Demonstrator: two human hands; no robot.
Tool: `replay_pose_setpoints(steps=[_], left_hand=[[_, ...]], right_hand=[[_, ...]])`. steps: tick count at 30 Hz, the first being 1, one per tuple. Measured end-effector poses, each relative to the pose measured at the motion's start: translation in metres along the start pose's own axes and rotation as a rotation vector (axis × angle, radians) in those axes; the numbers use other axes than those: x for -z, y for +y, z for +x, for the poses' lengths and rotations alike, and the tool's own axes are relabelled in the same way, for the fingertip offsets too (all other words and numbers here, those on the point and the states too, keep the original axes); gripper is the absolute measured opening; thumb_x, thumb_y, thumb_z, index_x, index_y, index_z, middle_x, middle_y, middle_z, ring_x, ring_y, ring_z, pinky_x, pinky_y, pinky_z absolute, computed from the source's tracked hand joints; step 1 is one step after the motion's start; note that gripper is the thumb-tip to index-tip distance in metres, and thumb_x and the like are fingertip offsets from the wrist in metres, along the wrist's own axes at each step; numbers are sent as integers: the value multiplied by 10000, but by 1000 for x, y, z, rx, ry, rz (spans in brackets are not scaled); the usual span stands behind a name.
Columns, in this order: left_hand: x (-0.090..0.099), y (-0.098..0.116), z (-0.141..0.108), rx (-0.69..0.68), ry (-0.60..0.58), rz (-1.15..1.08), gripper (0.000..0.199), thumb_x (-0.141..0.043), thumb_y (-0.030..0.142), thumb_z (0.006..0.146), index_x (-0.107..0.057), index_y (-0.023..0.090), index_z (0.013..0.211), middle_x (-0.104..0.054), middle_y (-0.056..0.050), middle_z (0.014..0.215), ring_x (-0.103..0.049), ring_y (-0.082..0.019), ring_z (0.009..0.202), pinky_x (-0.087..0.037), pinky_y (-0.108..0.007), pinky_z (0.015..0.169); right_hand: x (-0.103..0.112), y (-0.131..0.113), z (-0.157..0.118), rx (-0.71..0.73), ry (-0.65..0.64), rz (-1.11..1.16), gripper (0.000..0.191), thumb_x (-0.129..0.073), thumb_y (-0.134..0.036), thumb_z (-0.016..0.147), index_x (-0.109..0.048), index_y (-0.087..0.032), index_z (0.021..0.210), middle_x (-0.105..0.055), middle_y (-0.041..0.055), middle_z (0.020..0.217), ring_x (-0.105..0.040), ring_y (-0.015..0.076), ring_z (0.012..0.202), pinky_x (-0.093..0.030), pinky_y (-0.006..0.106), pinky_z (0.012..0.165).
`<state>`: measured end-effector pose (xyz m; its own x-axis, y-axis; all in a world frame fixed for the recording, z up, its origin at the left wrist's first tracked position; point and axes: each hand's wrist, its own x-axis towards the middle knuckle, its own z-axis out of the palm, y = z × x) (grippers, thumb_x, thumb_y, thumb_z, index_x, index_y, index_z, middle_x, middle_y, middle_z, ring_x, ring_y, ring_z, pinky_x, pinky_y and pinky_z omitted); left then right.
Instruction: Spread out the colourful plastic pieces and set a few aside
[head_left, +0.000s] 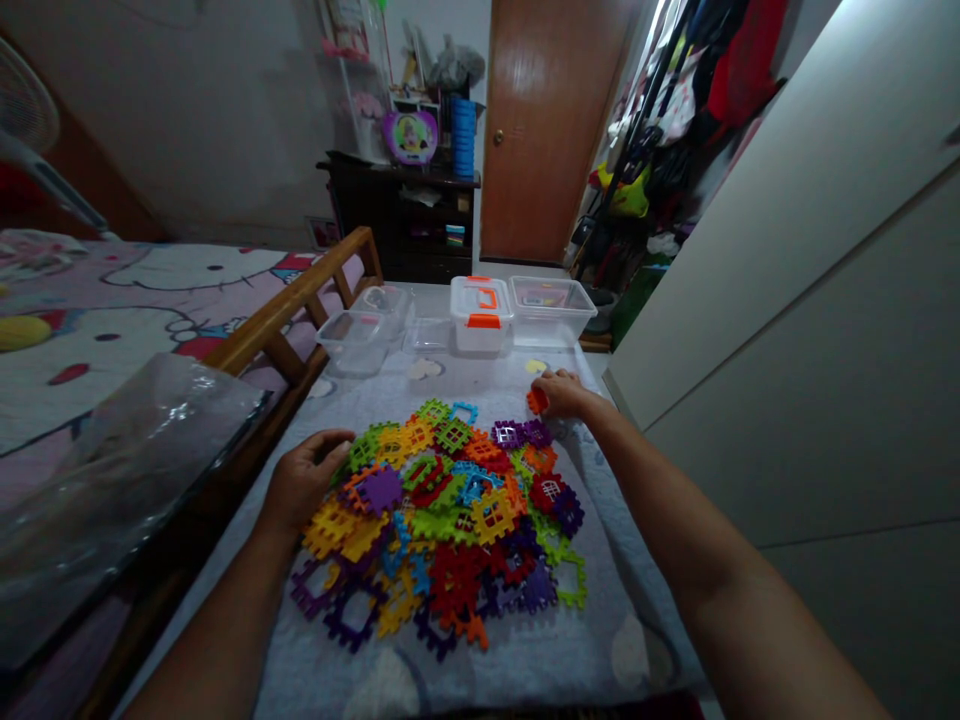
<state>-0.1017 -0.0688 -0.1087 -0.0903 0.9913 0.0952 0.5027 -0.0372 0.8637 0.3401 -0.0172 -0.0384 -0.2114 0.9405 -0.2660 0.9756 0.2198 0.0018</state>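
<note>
A heap of colourful interlocking plastic tiles (450, 520) with notched edges lies on the cloth-covered table (420, 690). Several tiles have window-like openings, such as a yellow one (493, 514); a purple tile (381, 488) is solid. At the heap's left edge is my left hand (304, 475), thumb and fingers apart, beside green tiles (367, 447); whether it touches them is hard to tell. Beyond the heap's far right corner, my right hand (562, 393) pinches an orange tile (536, 401). Purple window tiles (508, 433) lie just below that hand.
Clear plastic boxes (352, 345) stand at the table's far end, with a lidded box with orange latches (481, 318) and another open box (551, 312). To the left are a wooden bed rail (285, 300) and a plastic bag (150, 440). A pale cabinet (787, 330) borders the right.
</note>
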Motion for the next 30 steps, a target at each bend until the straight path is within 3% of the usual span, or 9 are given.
replay_pose_setpoints(steps=[5, 9, 11, 15, 18, 21, 25, 30], left_hand=[[0, 3, -1, -1, 3, 1, 411, -636, 536, 745, -730, 196, 956, -754, -72, 1020, -689, -272, 1017, -519, -370, 974], [0, 4, -1, 8, 6, -15, 418, -639, 534, 736, -729, 187, 952, -752, -77, 1021, -689, -269, 1008, -520, -370, 973], [-1, 4, -1, 7, 5, -23, 414, -641, 528, 736, -728, 187, 954, -751, -78, 1029, -687, -268, 1015, -516, -369, 978], [-1, 5, -1, 11, 10, -21, 411, -638, 524, 729, -731, 191, 951, -755, -73, 1014, -692, -267, 999, -526, -365, 958], [0, 7, -2, 9, 14, -13, 408, -638, 525, 723, -731, 194, 943, -759, -68, 996, -697, -266, 983, -533, -359, 942], [0, 9, -2, 13, 13, -11, 413, -637, 523, 717, -729, 189, 942, -758, -71, 997, -698, -268, 985, -531, -358, 944], [-1, 10, -2, 10, 27, -12, 410, -635, 521, 710, -728, 185, 927, -759, -75, 983, -700, -269, 972, -538, -359, 932], [-2, 8, -2, 12, 23, -7, 405, -630, 513, 731, -725, 185, 948, -753, -76, 1010, -695, -264, 992, -528, -354, 946]], right_hand=[[2, -2, 2, -14, 4, 22, 336, -765, -257, 725, -723, -213, 1056, -622, 146, 1207, -537, 348, 1109, -401, 471, 955], [7, 0, -8, -20, 71, 78, 589, -766, -289, 740, -614, -199, 1302, -541, 163, 1387, -481, 372, 1251, -380, 501, 1035], [6, -1, -22, 21, 161, 185, 604, -711, -279, 797, -550, -199, 1373, -511, 152, 1434, -465, 339, 1296, -382, 474, 1065], [-11, -8, -59, 187, 243, 362, 504, -615, -159, 831, -573, -223, 1329, -577, 104, 1362, -503, 261, 1278, -383, 423, 1097], [-29, -17, -78, 152, 232, 377, 547, -598, -76, 769, -592, -188, 1303, -572, 125, 1365, -498, 271, 1281, -374, 439, 1102], [-43, -26, -82, 87, 234, 378, 584, -591, -83, 760, -568, -151, 1340, -566, 157, 1362, -504, 282, 1265, -374, 453, 1089], [-51, -33, -78, 104, 240, 423, 607, -572, -86, 738, -565, -138, 1342, -561, 162, 1370, -487, 283, 1284, -347, 455, 1109], [-56, -36, -76, 97, 314, 515, 497, -546, -76, 703, -633, -169, 1183, -628, 128, 1238, -533, 271, 1192, -383, 447, 1059]])
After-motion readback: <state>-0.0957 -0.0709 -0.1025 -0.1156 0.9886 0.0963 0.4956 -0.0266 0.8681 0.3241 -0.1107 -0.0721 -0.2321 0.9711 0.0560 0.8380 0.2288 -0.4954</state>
